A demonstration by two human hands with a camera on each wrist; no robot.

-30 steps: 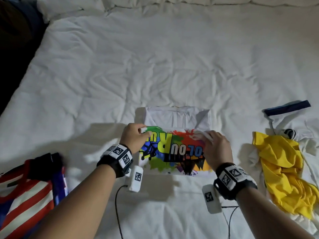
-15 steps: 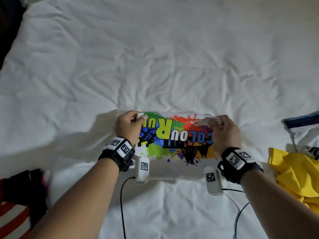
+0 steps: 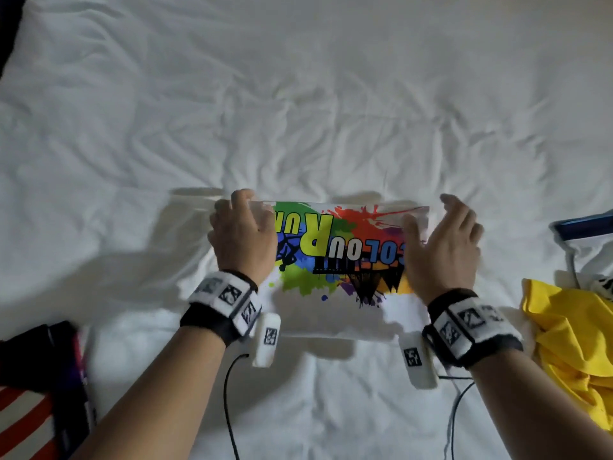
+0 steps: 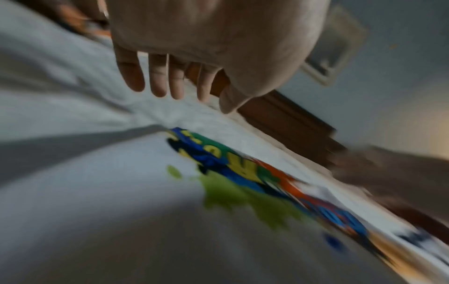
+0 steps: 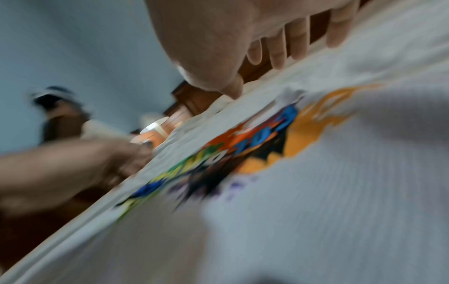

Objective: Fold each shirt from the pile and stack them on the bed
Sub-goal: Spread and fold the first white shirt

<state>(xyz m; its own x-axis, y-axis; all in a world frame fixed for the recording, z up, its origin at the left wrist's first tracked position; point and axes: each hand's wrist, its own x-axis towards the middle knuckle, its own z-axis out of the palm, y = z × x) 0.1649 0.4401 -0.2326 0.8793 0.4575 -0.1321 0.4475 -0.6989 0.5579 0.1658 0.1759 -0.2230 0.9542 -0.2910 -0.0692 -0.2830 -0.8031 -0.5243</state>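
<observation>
Two words read upside down from my head camera on the folded white shirt [image 3: 335, 260]: "COLOUR" in white and blue letters, the first letter partly hidden, and "RU" in yellow-green with the rest behind my hand, over splashes of green, red, blue and orange and a black skyline shape. I see square black-and-white marker patterns on both wristbands [image 3: 225, 300] and on the small white pods beside them; they carry no readable text.

The shirt lies on the white bedsheet [image 3: 298, 94], in the near middle of the bed, as a wide band with its long axis running left to right and the print facing up, tops of the letters toward me.

My left hand [image 3: 243, 235] is over the shirt's left end, fingers relaxed and spread, holding nothing; the left wrist view shows them straight above the fabric, and I cannot tell whether they touch it. My right hand [image 3: 442, 247] is over the right end, fingers loose and apart, the thumb tip near or on the cloth.

Well to the right lies a crumpled yellow garment [image 3: 570, 343]; at the lower left, red-and-white striped fabric [image 3: 23, 423].
</observation>
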